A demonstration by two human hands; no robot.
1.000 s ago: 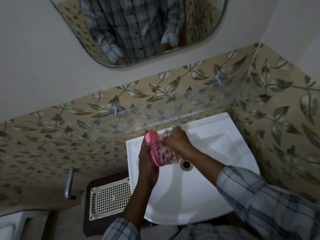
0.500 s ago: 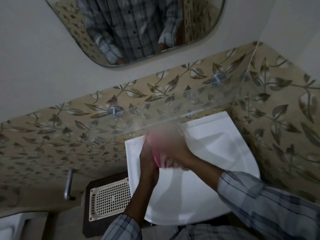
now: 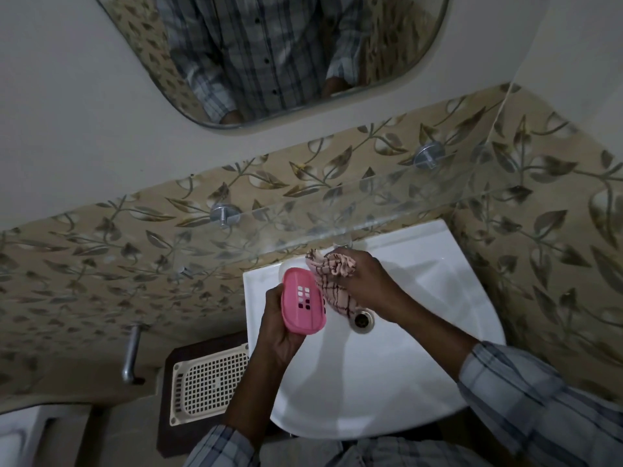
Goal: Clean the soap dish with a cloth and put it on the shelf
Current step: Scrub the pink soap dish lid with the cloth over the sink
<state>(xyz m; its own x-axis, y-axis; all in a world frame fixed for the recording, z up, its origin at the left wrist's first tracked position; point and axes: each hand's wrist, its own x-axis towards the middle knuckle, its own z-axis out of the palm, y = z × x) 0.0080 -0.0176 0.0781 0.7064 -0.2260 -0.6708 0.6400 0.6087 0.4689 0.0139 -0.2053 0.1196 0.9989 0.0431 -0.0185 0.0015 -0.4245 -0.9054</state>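
Over the white sink (image 3: 438, 382), the left hand (image 3: 279, 335) grips the pink soap dish (image 3: 303, 299) from below, its slotted face tilted up. The right hand (image 3: 367, 281) clutches a bunched checked cloth (image 3: 332, 267) just beside the dish's edge. Beyond them, the glass shelf (image 3: 371, 203) runs along the leafy tiles.

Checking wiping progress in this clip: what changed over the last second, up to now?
The right hand, gripping the cloth, pulled out of the soap dish, up and to the right; the cloth now hangs beside the dish. The left hand turned the dish from edge-on to show its slotted face. Unchanged: the left hand holds the dish over the sink, not yet on the glass shelf.
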